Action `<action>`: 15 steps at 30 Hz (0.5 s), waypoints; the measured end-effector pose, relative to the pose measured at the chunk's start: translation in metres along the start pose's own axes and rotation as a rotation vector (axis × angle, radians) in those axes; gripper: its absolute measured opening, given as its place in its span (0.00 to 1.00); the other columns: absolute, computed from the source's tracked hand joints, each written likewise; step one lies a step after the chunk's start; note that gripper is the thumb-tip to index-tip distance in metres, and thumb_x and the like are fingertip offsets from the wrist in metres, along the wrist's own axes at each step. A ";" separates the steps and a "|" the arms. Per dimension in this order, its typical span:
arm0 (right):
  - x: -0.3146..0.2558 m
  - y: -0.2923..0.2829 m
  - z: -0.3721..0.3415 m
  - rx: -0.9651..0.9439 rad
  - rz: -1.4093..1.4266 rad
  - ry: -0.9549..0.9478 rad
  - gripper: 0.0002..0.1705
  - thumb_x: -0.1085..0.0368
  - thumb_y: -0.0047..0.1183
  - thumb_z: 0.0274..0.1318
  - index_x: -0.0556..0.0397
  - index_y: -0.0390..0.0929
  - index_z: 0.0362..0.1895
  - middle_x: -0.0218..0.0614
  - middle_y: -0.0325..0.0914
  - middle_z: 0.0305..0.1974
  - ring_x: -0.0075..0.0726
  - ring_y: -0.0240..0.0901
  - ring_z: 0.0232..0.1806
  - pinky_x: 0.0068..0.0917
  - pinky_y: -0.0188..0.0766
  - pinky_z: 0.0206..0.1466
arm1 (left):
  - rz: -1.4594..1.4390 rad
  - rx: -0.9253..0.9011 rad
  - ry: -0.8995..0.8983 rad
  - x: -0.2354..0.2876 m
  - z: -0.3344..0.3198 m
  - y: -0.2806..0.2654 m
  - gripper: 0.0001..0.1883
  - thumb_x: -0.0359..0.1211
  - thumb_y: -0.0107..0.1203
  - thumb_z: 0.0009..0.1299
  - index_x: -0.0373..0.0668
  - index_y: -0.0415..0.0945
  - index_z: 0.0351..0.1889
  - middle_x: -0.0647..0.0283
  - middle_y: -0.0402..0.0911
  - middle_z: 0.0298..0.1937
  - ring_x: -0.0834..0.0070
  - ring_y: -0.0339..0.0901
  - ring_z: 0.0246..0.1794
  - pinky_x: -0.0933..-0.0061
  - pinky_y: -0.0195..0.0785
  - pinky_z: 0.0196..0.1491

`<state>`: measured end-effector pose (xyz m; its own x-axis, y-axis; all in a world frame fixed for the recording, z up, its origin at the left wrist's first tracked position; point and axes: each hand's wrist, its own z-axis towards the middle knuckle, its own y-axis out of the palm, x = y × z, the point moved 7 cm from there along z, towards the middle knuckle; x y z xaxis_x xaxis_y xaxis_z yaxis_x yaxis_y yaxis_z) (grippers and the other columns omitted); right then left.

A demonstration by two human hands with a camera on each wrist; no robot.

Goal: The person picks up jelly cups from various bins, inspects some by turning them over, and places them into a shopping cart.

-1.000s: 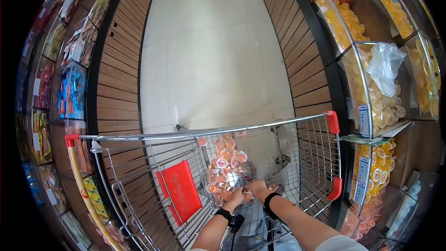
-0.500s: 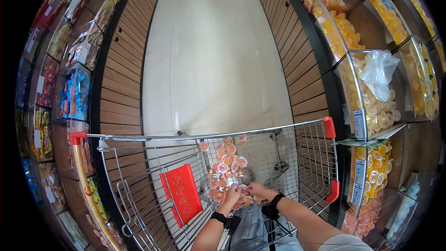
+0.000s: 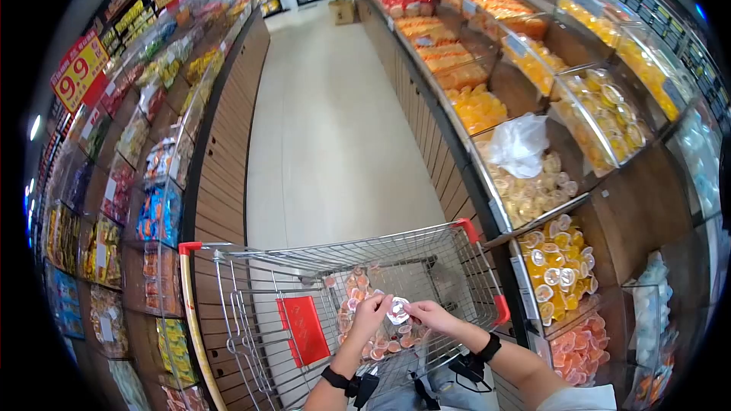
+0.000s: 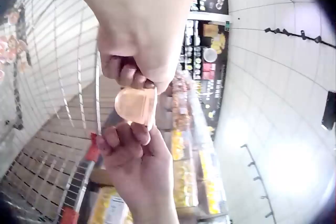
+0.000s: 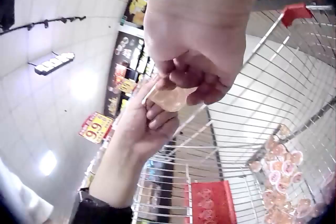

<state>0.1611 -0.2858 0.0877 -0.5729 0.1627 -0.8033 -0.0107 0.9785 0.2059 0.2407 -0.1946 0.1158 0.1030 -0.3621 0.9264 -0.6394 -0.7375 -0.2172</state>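
An orange jelly cup [image 4: 135, 105] with a pale lid is raised above the shopping cart [image 3: 358, 247], held between both hands. My left hand [image 3: 368, 320] grips it from one side with curled fingers. From the other side my right hand [image 3: 432, 317] pinches its rim with thumb and fingertips. In the head view the printed lid faces up toward me; in the left wrist view the clear dome shows sideways between the hands. Under the hands, many similar jelly cups [image 3: 356, 291] lie in the cart.
A red panel [image 3: 303, 330] hangs on the cart's left side. Shelves of packaged snacks [image 3: 160, 213] line the left; bins of yellow jelly cups [image 3: 560, 270] and a white plastic bag [image 3: 519, 144] are on the right. The tiled aisle [image 3: 335, 122] runs ahead between them.
The head view has tilted up, bringing in the aisle's far end. Both hands have lifted from low over the cart's jelly cups, with one cup now held up between them.
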 end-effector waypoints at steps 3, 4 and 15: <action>-0.046 0.002 -0.069 0.044 0.161 -0.184 0.18 0.54 0.35 0.48 0.53 0.68 0.18 0.20 0.60 0.14 0.13 0.49 0.16 0.11 0.46 0.18 | -0.279 -0.047 -0.010 0.042 -0.026 0.028 0.12 0.35 0.43 0.57 0.36 0.68 0.18 0.73 0.64 0.15 0.89 0.56 0.15 0.86 0.49 0.17; -0.055 -0.001 -0.091 0.068 0.156 -0.217 0.18 0.54 0.35 0.48 0.53 0.68 0.18 0.20 0.60 0.14 0.12 0.49 0.16 0.11 0.45 0.18 | -0.368 -0.081 -0.046 0.057 -0.035 0.040 0.12 0.35 0.43 0.57 0.36 0.68 0.19 0.74 0.64 0.15 0.90 0.56 0.16 0.87 0.48 0.17; -0.077 -0.029 -0.304 0.277 0.369 -0.563 0.17 0.57 0.36 0.49 0.54 0.67 0.18 0.22 0.58 0.13 0.12 0.49 0.15 0.10 0.44 0.17 | -0.216 -0.453 0.257 0.241 -0.157 0.169 0.13 0.35 0.41 0.58 0.41 0.60 0.13 0.77 0.56 0.14 0.91 0.50 0.17 0.88 0.44 0.18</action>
<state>-0.0436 -0.3657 0.3139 0.0100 0.4562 -0.8898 0.3526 0.8311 0.4301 0.0379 -0.3168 0.3507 0.1155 -0.0378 0.9926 -0.8934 -0.4406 0.0872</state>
